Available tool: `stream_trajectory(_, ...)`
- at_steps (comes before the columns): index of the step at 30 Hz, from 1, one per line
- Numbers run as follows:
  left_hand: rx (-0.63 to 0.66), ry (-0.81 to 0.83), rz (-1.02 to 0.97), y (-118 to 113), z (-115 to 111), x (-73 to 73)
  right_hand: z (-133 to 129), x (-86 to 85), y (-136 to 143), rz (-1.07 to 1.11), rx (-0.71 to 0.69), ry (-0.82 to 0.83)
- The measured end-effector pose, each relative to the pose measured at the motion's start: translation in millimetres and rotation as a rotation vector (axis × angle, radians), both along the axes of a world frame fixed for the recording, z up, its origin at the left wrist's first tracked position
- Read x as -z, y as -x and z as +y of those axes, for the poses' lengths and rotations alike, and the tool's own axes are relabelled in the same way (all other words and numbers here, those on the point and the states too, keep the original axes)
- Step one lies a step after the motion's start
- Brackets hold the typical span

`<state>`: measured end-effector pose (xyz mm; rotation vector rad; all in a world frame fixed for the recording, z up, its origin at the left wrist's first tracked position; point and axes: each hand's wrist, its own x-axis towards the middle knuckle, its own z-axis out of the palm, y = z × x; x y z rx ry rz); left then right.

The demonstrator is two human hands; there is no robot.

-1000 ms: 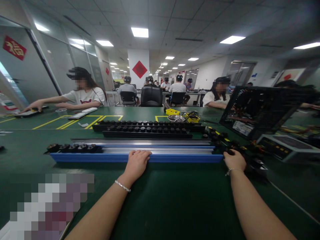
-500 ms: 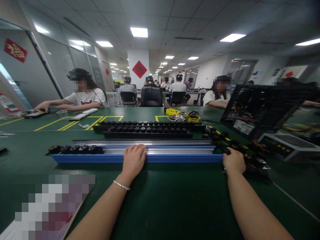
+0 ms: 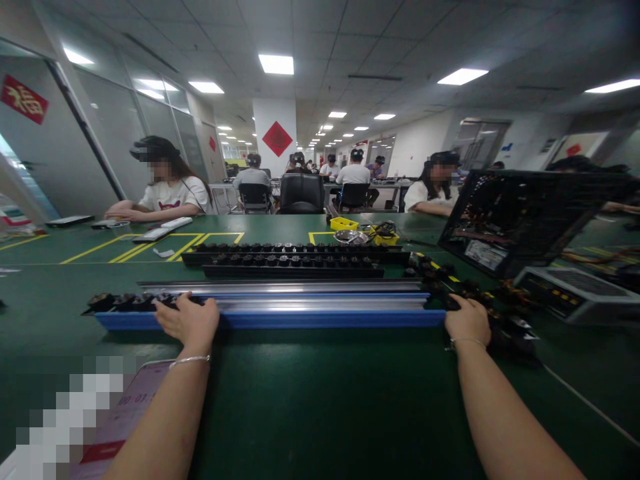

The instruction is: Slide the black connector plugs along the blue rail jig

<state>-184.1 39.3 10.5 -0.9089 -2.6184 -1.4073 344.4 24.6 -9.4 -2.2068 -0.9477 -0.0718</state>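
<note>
A long blue rail (image 3: 320,319) with a silvery channel lies across the table in front of me. Black socket-like modules (image 3: 127,303) fill its left end. My left hand (image 3: 190,323) is over the rail at the rightmost of these modules, fingers spread and touching the row; its fingertips are partly hidden. At the rail's right end, my right hand (image 3: 467,323) has its fingers curled on a small black module, mostly covered by the hand. Loose black modules (image 3: 515,333) lie in a pile beside and behind that hand.
Behind the rail lie a silver strip (image 3: 280,287) and two black strips of modules (image 3: 295,271). Farther back are yellow bins (image 3: 344,224) and a metal dish (image 3: 351,237). An open computer case (image 3: 520,220) and power supply (image 3: 575,293) stand right. A phone (image 3: 123,427) lies front left. Co-workers sit opposite.
My left hand has slid leftward from the middle of the rail to the modules, and its fingers have spread. My right hand stays at the right end. The left co-worker's arm has drawn back.
</note>
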Motion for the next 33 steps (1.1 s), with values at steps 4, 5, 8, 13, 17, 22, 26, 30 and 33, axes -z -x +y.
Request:
stream_trajectory(4, -0.021, 0.006, -0.005, -4, -1, -1.0, -1, -1.9, 0, -0.003, 0.028, -0.097)
stream_trajectory(5, -0.025, 0.000, 0.014, -6, -1, -1.3, -1, -3.0, 1, -0.004, 0.040, -0.115)
stream_trajectory(8, -0.010, 0.009, 0.024, -10, -3, -0.8, 0, -5.9, 4, -0.039, 0.067, -0.169)
stream_trajectory(13, 0.016, 0.043, 0.021, -8, -3, 0.6, 5, -7.2, 10, -0.226, -0.034, -0.267)
stream_trajectory(17, 0.010, 0.059, 0.027, -8, -3, -1.1, 10, -6.8, 19, -0.372, -0.177, -0.263)
stream_trajectory(22, -0.012, 0.023, 0.029, -9, -3, -0.1, 14, -4.2, 27, -0.306, -0.343, -0.191)
stream_trajectory(26, -0.016, 0.014, 0.025, -8, -2, 1.9, 14, -2.7, 26, -0.146, -0.407, -0.105)
stream_trajectory(30, -0.004, 0.011, 0.014, -8, -2, 2.4, 15, -2.3, 26, -0.070, -0.393, -0.103)
stream_trajectory(33, 0.010, 0.005, 0.038, -10, -4, 0.8, 15, -2.1, 27, -0.019, -0.373, -0.100)
